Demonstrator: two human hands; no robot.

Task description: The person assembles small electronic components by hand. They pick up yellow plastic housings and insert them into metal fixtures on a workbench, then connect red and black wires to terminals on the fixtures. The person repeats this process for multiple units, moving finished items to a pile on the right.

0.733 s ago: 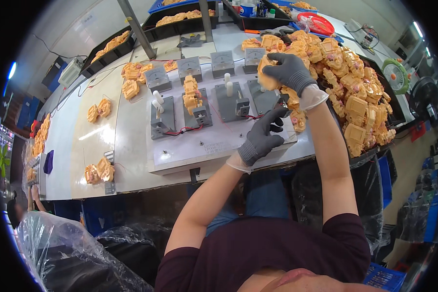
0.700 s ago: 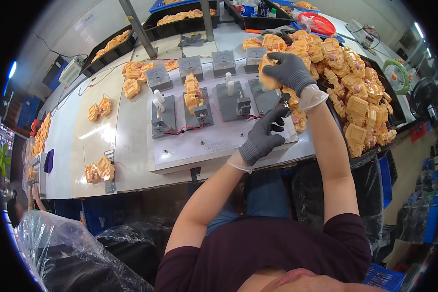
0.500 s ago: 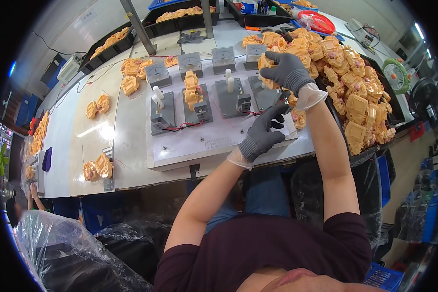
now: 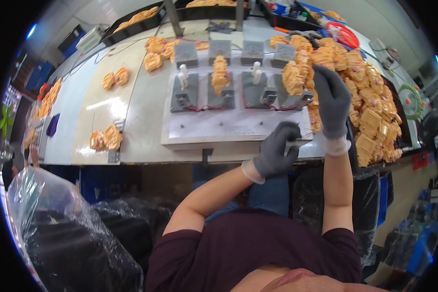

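My left hand (image 4: 277, 152), in a grey glove, hovers by the front edge of the white test board (image 4: 219, 130). Its fingers are curled, apart from the thumb, with nothing visible between them. My right hand (image 4: 333, 103), gloved too and slightly blurred, is raised just right of an orange plastic casing (image 4: 294, 78). Its fingers are stretched out and hold nothing I can see. That casing sits upright on the rightmost grey fixture (image 4: 287, 100). Another orange casing (image 4: 220, 75) stands on the second fixture from the left. The other two fixtures show bare white pegs (image 4: 256, 73).
A heap of orange casings (image 4: 370, 117) fills a black tray at the right. Grey dial meters (image 4: 186, 53) line the board's back. Casing pairs (image 4: 106, 138) lie on the left table. Metal posts (image 4: 173, 18) rise behind, and a green fan (image 4: 410, 101) stands far right.
My right hand has let go of the casing at the rightmost fixture and moved right. My left hand has drawn back from that fixture toward me. The whole view has shifted.
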